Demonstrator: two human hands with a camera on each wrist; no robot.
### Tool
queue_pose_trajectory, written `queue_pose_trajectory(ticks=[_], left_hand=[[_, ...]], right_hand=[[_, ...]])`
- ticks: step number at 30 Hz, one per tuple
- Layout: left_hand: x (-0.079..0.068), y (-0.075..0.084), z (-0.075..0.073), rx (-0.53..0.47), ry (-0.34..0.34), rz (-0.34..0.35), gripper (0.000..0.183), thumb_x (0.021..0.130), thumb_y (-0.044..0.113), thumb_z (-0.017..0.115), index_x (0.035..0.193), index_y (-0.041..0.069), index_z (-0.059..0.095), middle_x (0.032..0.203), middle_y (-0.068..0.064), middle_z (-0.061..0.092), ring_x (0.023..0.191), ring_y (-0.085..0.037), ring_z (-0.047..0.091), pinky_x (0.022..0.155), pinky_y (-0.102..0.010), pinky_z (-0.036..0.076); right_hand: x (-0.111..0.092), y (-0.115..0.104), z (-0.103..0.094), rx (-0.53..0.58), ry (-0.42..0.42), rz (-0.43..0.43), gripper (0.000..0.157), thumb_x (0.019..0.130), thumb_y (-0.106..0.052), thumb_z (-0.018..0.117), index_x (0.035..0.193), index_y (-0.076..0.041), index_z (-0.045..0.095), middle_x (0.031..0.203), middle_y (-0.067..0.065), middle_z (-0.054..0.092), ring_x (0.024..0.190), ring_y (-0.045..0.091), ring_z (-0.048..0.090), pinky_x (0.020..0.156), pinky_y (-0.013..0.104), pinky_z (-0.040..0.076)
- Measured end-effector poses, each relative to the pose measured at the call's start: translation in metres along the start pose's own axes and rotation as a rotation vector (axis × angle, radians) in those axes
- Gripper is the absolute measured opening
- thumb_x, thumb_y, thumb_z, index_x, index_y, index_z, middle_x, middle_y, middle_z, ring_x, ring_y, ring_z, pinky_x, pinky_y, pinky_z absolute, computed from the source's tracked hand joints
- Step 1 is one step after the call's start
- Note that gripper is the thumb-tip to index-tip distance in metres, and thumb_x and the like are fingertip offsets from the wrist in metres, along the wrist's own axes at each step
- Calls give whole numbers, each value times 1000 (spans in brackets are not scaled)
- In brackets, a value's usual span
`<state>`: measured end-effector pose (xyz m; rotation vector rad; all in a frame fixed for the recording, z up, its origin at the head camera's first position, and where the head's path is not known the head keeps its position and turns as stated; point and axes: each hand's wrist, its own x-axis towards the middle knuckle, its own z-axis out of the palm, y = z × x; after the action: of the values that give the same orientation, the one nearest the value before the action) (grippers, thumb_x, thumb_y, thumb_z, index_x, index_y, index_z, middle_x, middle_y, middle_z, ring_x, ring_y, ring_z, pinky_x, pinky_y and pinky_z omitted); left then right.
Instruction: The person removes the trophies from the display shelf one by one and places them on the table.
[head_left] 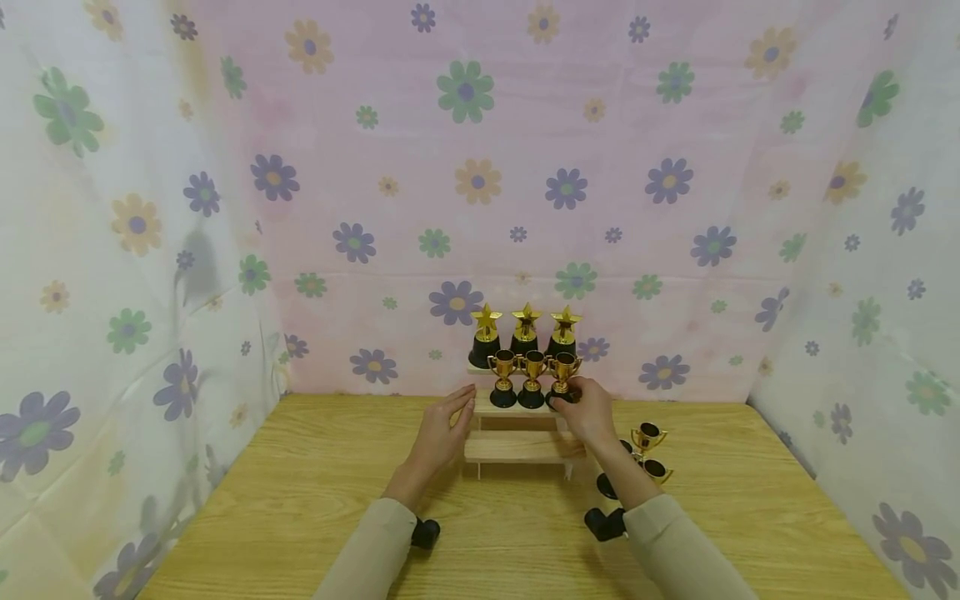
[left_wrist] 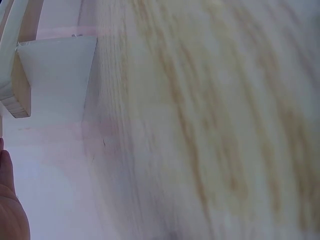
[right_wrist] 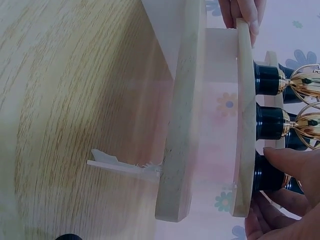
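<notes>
A small three-step wooden stand (head_left: 517, 450) stands on the table. On its middle step is a row of three gold cup trophies with black bases. My right hand (head_left: 592, 412) pinches the black base of the right-hand cup trophy (head_left: 563, 367), thumb on the near side, as the right wrist view shows; that base (right_wrist: 266, 172) sits at the step's surface. At the other end of the same step, the fingers of my left hand (head_left: 441, 429) rest against the edge, fairly straight. Three gold star trophies (head_left: 525, 325) line the top step behind the cups.
More cup trophies (head_left: 649, 435) stand on the table to the right, partly behind my right forearm. The wood-grain table (head_left: 315, 483) is bounded by flowered cloth (head_left: 405, 208) at the back and both sides. Black wrist devices (head_left: 604, 525) sit under both forearms.
</notes>
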<state>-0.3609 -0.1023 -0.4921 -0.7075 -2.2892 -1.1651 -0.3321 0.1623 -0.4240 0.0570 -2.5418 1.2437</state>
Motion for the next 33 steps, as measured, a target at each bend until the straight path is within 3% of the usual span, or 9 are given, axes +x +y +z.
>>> queue_pose_trajectory(ticks=[9,16,26,33], left_hand=[[0,1,0,1,-3,18,36,108,16,54,131,-9,65,141,-19,61,134,-35,55,112,-48,44],[-1,2,-1,13,2,12,36,108,17,55,131,-8,65,141,-16,61,134,-34,56,111,-49,45],[0,4,-1,1,-3,7,35,107,15,55,131,-8,65,140,-21,61,134,-36,56,112,-50,44],[1,3,0,17,17,36,34,106,13,57,130,-9,65,138,-21,62,131,-37,57,109,-52,46]], right_hand=[[-2,-3,-4,-25,-27,-7,34,92,-10,75,119,8,68,103,21,71,97,36,67,86,52,56],[-7,-7,-10,-15,-46,-3,36,92,-11,75,122,8,67,107,21,70,101,37,66,87,53,56],[-17,-11,-18,-9,-89,-1,47,92,-15,76,130,9,63,119,23,67,112,42,63,91,54,55],[-25,-14,-23,-9,-103,5,46,92,-15,77,128,8,64,120,23,67,113,43,63,93,53,54]])
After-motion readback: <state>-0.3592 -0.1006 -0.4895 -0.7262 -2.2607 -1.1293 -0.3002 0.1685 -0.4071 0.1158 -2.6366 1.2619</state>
